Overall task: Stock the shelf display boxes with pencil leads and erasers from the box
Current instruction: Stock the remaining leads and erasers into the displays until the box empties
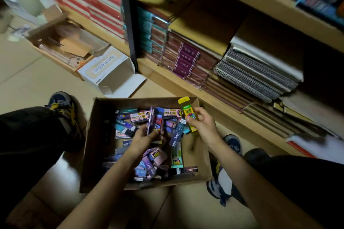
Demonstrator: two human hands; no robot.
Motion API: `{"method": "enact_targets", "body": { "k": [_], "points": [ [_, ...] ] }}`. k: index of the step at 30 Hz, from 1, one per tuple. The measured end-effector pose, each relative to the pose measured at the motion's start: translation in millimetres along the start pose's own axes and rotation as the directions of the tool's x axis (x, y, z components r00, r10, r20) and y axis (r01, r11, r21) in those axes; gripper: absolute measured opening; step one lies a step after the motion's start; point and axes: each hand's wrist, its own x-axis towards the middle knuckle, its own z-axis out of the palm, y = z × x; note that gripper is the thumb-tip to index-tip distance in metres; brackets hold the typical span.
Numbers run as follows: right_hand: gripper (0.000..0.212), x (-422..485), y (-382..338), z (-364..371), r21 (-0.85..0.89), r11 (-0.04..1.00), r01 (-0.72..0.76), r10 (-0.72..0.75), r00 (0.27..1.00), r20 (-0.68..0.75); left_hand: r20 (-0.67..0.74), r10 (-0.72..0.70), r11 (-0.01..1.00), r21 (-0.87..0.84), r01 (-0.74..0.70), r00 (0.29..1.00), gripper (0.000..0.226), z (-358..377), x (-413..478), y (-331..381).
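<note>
In the head view, the right hand [203, 126] is pinching a yellow pack [187, 109] by its lower half, fingers curled round it. The pack's long axis is running roughly from 12 to 6 o'clock, top leaning slightly toward 11. It is hanging over the far right corner of the cardboard box [100, 135], clear of the loose packs below.

The left hand [145, 138] is gripping a few purple packs [156, 122] upright in a fan above the middle of the box, just beside the right hand at its 9 o'clock.

The white display box [109, 69] is lying open on the floor [28, 80] at about 10 o'clock from both hands (the left hand is the nearer one), with its open mouth seeming to face 5 o'clock, toward the cardboard box.

The shelf [223, 117] edge is running close along the right hand's 1 to 3 o'clock side, with spiral notebooks [256, 72] stacked on it, so open room seems to be lying leftward, over the box's far rim. No stocked display box is showing on the shelf in this frame.
</note>
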Motion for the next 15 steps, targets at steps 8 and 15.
{"method": "enact_targets", "body": {
  "k": [8, 15],
  "points": [
    [0.017, -26, -70, 11, 0.18, 0.979, 0.091, -0.1, 0.994, 0.042, 0.271, 0.243, 0.969, -0.112, -0.22, 0.931, 0.028, 35, -51, 62],
    [0.014, -56, -117, 7, 0.225, 0.965, 0.136, -0.141, 0.99, 0.009, 0.266, 0.367, 0.929, -0.155, -0.336, 0.891, 0.035, 52, -74, 95]
  ]
}}
